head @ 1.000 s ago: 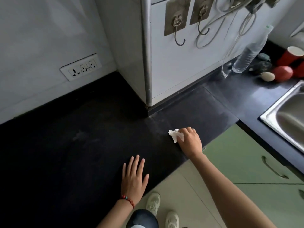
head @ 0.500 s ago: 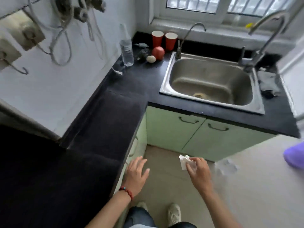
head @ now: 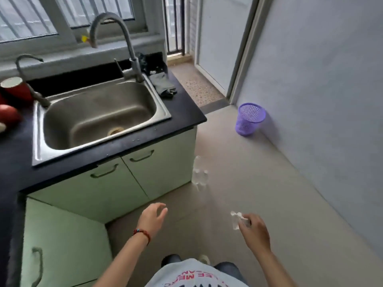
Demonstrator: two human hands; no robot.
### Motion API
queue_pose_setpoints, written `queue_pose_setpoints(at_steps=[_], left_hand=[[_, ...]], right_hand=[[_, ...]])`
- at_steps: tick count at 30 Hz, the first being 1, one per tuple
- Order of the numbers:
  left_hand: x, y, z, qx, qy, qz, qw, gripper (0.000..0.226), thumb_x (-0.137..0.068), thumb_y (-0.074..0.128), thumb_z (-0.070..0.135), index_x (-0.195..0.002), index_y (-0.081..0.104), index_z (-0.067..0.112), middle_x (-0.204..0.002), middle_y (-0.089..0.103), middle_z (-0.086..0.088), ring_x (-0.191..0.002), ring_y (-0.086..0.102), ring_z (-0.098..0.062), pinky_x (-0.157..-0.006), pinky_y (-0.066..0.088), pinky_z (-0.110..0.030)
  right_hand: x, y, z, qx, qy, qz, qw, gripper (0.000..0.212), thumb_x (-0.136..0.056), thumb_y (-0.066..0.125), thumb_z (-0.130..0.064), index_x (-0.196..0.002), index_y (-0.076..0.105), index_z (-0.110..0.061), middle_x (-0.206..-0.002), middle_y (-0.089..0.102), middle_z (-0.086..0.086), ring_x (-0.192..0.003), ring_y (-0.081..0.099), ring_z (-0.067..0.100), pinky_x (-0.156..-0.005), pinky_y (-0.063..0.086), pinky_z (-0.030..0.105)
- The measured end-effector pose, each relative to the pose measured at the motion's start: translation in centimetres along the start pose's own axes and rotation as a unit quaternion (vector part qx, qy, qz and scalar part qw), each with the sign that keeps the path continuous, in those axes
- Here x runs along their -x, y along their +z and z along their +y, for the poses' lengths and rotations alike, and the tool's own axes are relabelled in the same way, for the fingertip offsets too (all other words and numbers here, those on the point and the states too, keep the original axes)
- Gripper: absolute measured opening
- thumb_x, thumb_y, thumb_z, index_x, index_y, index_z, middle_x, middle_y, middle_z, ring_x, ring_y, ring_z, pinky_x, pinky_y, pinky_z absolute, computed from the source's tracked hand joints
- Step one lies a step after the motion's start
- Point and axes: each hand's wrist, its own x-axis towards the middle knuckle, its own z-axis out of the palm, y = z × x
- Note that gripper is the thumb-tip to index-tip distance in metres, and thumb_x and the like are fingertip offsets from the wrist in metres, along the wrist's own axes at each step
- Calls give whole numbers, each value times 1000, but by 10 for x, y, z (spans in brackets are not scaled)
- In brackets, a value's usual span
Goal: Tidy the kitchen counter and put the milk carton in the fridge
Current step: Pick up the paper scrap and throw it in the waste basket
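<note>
Your right hand [head: 256, 232] is at five o'clock, its fingers [head: 244, 221] pinched on a crumpled white tissue [head: 236, 219] above the floor. Your left hand [head: 152, 219], red bracelet [head: 143, 234] at the wrist, hangs at six o'clock with fingers spread wide, holding nothing. Farther off, at ten o'clock, the black bench [head: 182, 108] carries the steel sink [head: 99, 117]. At two o'clock a purple bin [head: 249, 119] stands by the wall. The milk carton is not in sight.

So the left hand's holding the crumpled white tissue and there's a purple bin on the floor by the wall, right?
Not quite: the head view shows the right hand pinching the crumpled white tissue; the left hand is empty. The purple bin is on the floor by the wall.
</note>
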Motion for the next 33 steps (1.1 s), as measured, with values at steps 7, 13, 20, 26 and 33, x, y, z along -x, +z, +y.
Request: queue_pose_setpoints(at_steps=[7,13,20,26,33], left_hand=[[-48,62,98,12,3,-64,998,24,-88,54,19,-105,64,6,-110,67,-12,-104,59,-23,-87,41,-25],[-114,93,151,10,3,-86,996,23,-88,54,17,-106,64,6,-110,68,-13,-102,60,-24,-87,42,-28],[-225,126,227,8,-21,-102,995,22,-88,53,17,-103,66,7,-107,69,-13,-99,60,-24,-79,38,-25],[-328,143,342,1,14,-120,993,26,-89,52,18,-107,64,3,-112,67,-13,-102,61,-25,-88,43,-29],[-446,154,476,46,65,-86,993,24,-89,53,17,-106,63,3,-109,67,-13,-93,57,-18,-82,36,-23]], right_hand=[[-55,-65,62,-32,99,63,993,13,-78,67,-13,-85,66,-3,-90,63,20,-89,59,37,-73,45,35],[-141,-104,60,-76,113,99,986,12,-77,68,-14,-84,65,-5,-89,63,19,-87,59,35,-73,44,35],[-275,-145,52,-86,131,92,983,13,-81,65,-18,-85,64,-6,-86,60,12,-86,58,33,-67,38,28],[-368,-191,49,-93,157,82,980,5,-79,65,-14,-82,62,-12,-87,59,9,-83,56,29,-66,37,28],[-472,-227,55,-109,179,64,976,15,-80,65,-19,-72,53,-24,-85,59,7,-78,54,24,-64,39,31]])
